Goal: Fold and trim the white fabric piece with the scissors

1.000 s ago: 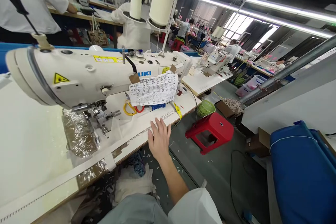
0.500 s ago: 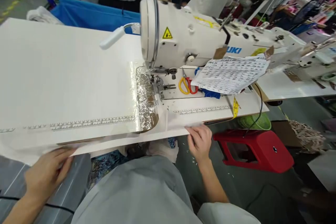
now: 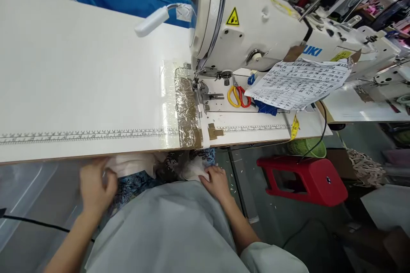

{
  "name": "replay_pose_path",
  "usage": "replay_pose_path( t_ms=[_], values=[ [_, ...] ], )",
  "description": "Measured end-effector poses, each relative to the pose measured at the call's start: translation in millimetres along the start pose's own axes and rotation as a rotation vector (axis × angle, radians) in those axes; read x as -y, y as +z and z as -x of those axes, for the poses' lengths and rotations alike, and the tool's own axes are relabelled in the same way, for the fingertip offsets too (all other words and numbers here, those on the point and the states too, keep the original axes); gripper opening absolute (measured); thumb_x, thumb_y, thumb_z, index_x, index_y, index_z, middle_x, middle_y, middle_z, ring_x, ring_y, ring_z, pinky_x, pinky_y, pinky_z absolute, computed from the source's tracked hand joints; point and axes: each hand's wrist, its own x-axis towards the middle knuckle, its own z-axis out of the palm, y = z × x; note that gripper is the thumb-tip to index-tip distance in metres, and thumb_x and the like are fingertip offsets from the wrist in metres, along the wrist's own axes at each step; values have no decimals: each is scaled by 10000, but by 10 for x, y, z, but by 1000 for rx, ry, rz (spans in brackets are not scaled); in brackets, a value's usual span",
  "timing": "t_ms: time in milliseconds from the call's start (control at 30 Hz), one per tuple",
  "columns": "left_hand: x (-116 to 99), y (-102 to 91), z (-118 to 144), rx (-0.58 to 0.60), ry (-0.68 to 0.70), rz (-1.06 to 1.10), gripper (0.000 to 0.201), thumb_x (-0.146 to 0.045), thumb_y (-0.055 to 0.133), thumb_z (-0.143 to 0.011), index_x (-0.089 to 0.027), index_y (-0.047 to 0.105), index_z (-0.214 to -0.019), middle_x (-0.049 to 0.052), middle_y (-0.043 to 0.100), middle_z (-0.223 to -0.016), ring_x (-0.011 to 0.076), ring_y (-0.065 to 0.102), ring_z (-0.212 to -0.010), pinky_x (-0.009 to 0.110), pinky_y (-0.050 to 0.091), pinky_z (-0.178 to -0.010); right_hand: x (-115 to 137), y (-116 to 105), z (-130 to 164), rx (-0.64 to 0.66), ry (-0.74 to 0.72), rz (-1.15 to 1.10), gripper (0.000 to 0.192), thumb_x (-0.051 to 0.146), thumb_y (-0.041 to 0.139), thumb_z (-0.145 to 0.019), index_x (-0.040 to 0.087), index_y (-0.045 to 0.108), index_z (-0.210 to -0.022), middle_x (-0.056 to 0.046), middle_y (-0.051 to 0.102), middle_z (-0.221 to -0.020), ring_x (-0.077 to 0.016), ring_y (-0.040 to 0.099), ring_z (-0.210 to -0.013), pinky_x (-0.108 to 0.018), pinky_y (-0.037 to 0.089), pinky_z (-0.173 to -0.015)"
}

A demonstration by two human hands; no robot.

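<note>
Fingers (image 3: 209,173) of the right hand (image 3: 218,183) curl down onto a crumpled white cloth bundle (image 3: 192,169) just under the front edge of the white sewing desk (image 3: 80,72), while the left hand (image 3: 94,185), blurred, closes loosely on a second pale fold of white fabric (image 3: 128,165). The cloth runs left to right along that edge, between the hands and slightly ahead of them, the right hand nearer its bulk. Beyond stand the white industrial sewing machine (image 3: 256,25), yellow-and-red-handled scissors (image 3: 237,96) and a printed paper sheet (image 3: 297,83).
</note>
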Motion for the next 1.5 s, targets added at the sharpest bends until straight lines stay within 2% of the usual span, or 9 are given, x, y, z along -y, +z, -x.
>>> replay_pose_path(
  t_ms=[200,367,467,600,833,1033,1233,1333,1500],
  values=[
    [-979,705,61,541,294,494,360,-214,371,-980,-191,570,-1280,83,677,-1230,209,642,-1137,338,538,-985,218,186,276,-101,-317,67,179,147,523,-939,207,683,-993,-57,622,-901,-210,533,-866,-334,381,-797],
    [-1314,1242,113,883,501,475,484,-228,504,-943,-150,467,-1419,156,556,-1402,273,540,-1288,421,486,-1072,221,192,411,-27,-350,11,158,123,536,-923,201,665,-969,-40,616,-870,-174,564,-786,-288,417,-728],
    [-1328,1274,158,920,568,350,508,-243,578,-911,-124,484,-1396,177,596,-1280,309,594,-1146,441,535,-952,172,100,482,14,-287,-139,154,150,496,-940,209,637,-960,-37,616,-881,-170,596,-799,-268,450,-720],
    [-1292,1141,230,834,741,299,260,-184,534,-939,-184,623,-1183,99,616,-1051,247,599,-965,374,522,-856,19,49,473,-52,-54,-319,215,241,399,-972,199,609,-952,-59,619,-883,-177,618,-788,-273,479,-704],
    [-1272,1110,304,811,888,349,125,-143,540,-939,-181,649,-986,62,636,-949,208,595,-902,337,504,-852,-162,91,63,-69,186,-318,288,422,499,-933,186,647,-1001,-57,652,-886,-156,573,-621,-276,449,-623],
    [-1233,1185,318,899,797,384,319,-93,503,-905,-197,637,-1175,75,676,-1060,221,638,-954,343,526,-863,85,143,-292,-72,147,-358,155,381,668,-797,226,659,-797,-28,656,-830,-201,608,-824,-291,448,-749],
    [-1212,1149,308,825,584,523,408,-103,462,-887,-147,611,-1264,153,634,-1240,279,578,-1168,436,510,-993,0,-66,-568,-286,217,-490,221,353,440,-875,203,586,-806,-12,590,-711,-157,525,-637,-266,424,-606],
    [-1378,1032,203,798,336,674,341,-250,444,-961,-152,653,-1212,164,620,-1258,295,560,-1186,482,478,-1029,-14,-310,-513,-411,259,-542,276,422,400,-906,203,545,-822,24,514,-620,-140,459,-565,-249,397,-547],
    [-1862,791,-94,938,-346,1217,406,-538,528,-932,-159,662,-987,96,674,-1026,244,617,-1016,373,492,-937,420,-679,-164,-436,105,-636,230,376,514,-930,206,578,-788,31,539,-618,-128,491,-550,-240,404,-520]
  ],
)
